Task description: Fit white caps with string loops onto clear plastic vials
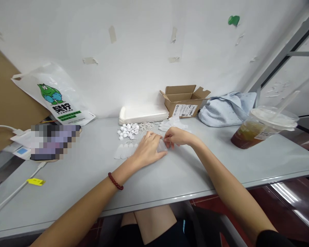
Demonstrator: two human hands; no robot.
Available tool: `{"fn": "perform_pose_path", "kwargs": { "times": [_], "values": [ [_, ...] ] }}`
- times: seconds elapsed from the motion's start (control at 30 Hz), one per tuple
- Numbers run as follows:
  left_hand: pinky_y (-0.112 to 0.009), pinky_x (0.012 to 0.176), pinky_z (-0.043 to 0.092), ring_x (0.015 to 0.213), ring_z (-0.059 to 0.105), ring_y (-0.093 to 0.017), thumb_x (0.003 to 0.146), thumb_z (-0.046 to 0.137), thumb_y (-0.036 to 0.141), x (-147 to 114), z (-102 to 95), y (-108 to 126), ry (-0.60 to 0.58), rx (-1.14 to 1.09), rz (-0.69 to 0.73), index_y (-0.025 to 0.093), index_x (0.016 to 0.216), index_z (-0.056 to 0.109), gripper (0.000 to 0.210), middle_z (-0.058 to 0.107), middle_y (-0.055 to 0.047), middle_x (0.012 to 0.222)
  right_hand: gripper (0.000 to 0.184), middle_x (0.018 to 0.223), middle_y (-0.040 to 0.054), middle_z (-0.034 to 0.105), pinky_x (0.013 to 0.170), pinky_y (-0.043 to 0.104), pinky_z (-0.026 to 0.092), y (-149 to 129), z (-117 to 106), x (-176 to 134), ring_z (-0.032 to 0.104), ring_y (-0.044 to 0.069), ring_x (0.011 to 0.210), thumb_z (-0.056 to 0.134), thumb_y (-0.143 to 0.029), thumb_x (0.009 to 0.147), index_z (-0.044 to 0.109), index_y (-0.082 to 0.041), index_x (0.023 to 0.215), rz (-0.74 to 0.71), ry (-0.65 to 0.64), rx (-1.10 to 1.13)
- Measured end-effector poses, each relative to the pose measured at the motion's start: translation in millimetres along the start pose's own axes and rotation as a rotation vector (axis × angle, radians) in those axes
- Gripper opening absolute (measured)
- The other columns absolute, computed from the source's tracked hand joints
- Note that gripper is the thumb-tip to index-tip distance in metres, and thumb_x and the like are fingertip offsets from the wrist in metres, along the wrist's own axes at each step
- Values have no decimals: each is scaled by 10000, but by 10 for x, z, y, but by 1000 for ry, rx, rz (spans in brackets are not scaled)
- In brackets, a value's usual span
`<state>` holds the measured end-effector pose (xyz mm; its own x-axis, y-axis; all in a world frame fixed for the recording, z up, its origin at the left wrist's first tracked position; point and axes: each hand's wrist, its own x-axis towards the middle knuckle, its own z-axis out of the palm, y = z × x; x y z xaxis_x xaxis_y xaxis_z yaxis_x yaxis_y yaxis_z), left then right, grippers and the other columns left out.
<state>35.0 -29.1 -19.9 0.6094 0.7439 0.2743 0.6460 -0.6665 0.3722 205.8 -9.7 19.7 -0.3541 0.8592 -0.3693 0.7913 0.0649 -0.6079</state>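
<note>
Translucent piece sits in front of the cardboard box, held by the left hand between thumb and fingers; the right hand, fingertips bunched, meets its edge, grip unclear.

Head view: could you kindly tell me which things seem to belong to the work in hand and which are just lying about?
Likely in use:
translucent piece at the left hand and right hand
row of translucent pieces
white caps
pale cords
loose translucent pile

Seemingly just lying about:
plastic bag
drink cup
blue cloth bag

The cardboard box and white stack could be either.
</note>
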Motion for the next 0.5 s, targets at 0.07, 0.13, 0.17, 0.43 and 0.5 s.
{"fn": "perform_pose_path", "kwargs": {
  "times": [0.07,0.13,0.17,0.43,0.5],
  "values": [
    [-412,909,420,1101,449,-296,714,667,417,-1,-28,4,12,6,-9,138,1103,562,490,604,-111,1067,193,721,74,698,440,193,395,2,-25,-19,575,93,505,458,-108,793,611,-110,676,-5,43,0],
    [-420,909,420,1121,443,-303,719,653,461,8,-78,-14,43,1,-36,126,1133,551,542,598,-126,1091,191,711,68,696,460,194,394,12,-57,-33,566,87,495,460,-109,794,619,-108,687,-16,122,13],
    [-424,906,422,1127,441,-305,732,633,485,17,-112,-33,63,-5,-56,120,1139,549,553,598,-131,1098,185,715,64,697,475,197,398,22,-72,-31,562,86,493,461,-108,795,624,-108,707,-19,181,16],
    [-406,855,440,1002,525,-283,815,470,273,152,-379,-432,158,-1,-248,163,890,651,225,677,-76,986,215,992,83,667,655,257,388,175,-43,171,571,204,922,473,-162,865,667,-179,955,3,697,-442],
    [-406,854,437,988,534,-285,789,464,204,194,-410,-541,159,37,-247,167,847,672,218,691,-72,951,229,1042,89,649,649,265,384,181,-13,219,530,226,994,471,-184,882,666,-193,1001,-10,685,-530]
  ]
}}
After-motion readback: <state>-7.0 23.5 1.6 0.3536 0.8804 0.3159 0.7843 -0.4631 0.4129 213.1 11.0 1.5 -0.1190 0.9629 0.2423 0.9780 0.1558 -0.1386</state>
